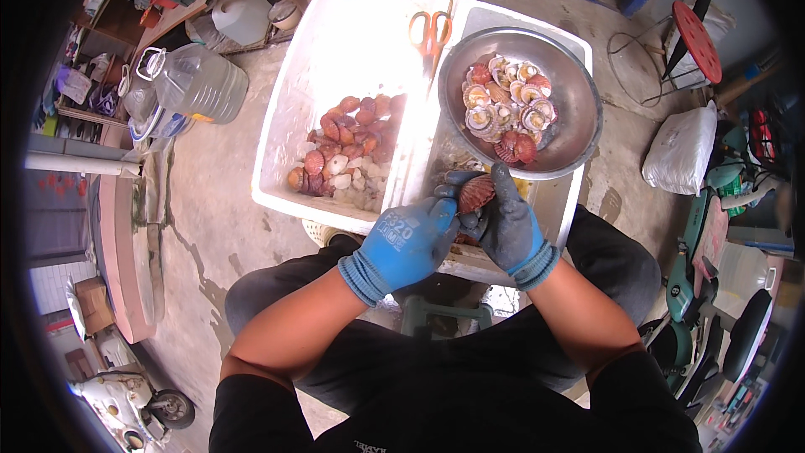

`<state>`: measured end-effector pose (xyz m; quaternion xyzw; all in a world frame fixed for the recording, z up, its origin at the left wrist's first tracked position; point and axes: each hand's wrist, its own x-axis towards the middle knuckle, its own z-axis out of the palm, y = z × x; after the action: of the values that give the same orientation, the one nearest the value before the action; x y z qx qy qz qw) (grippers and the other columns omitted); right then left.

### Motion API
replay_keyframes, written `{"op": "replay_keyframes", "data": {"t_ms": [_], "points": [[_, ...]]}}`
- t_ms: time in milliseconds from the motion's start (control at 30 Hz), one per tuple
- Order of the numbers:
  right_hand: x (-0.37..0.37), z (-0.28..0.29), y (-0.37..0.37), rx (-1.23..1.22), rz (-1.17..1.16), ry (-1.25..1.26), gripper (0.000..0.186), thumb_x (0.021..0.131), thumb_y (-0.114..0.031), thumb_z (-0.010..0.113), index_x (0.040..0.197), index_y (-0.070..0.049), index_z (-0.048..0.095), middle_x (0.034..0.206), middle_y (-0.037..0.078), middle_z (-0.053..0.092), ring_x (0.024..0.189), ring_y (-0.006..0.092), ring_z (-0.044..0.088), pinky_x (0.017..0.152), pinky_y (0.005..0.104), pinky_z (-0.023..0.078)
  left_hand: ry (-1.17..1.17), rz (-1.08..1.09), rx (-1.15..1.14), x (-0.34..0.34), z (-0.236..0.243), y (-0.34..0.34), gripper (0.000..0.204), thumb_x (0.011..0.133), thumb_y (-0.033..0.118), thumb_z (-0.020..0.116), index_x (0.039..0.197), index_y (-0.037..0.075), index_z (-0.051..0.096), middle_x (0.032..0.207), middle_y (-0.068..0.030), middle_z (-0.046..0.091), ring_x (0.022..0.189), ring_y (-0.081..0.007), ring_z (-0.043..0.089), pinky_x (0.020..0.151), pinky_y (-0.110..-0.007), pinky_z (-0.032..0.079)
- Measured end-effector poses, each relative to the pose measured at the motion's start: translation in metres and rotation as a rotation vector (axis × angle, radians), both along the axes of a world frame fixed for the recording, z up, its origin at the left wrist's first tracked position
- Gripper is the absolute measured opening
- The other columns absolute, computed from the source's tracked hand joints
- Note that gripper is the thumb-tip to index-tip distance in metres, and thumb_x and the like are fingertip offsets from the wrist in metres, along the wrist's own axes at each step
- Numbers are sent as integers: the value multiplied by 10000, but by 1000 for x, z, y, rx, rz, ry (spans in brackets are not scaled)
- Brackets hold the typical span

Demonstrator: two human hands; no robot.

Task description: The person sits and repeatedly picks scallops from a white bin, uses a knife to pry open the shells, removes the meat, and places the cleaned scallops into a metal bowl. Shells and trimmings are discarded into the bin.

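Note:
Both hands wear blue knit gloves with dark grey coated fingers. Between them, above the white foam box's near part, sits a reddish-brown scallop (477, 194). My left hand (409, 239) has its fingers closed on the shell's left side. My right hand (510, 222) grips the other side, thumb up along the edge. Just beyond, a steel bowl (579, 130) holds several opened scallops (503, 96) with pale flesh showing. Whole scallops (344, 138) and ice lumps fill the near end of a white foam box (277, 138) to the left.
Orange-handled scissors (429, 32) rest at the foam box's right wall. The bowl stands on another white foam box (579, 38). A large plastic jug (205, 84) and crowded shelves are at left. A red round stool (696, 40) and a white sack (681, 148) stand at right.

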<state>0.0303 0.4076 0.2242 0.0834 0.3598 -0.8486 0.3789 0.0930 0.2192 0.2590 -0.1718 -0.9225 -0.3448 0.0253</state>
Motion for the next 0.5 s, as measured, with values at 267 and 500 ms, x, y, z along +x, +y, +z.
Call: {"op": "replay_keyframes", "data": {"t_ms": [267,500], "points": [[11,-2,3,171,-4,209,626,1104,-594,501,1338,-31,645,1191,137,747,999,169,713,855,301,584,13,1,-143,1,-10,8,149,948,67,613,1062,-19,570,832,-207,657,690,-424,674,595,-519,549],[0,-5,7,85,-42,191,620,1103,-577,518,1382,-32,612,1214,107,732,980,155,700,850,318,579,-46,56,-104,-3,1,6,180,955,108,666,1086,3,603,847,-192,669,698,-397,683,617,-501,552]]}}
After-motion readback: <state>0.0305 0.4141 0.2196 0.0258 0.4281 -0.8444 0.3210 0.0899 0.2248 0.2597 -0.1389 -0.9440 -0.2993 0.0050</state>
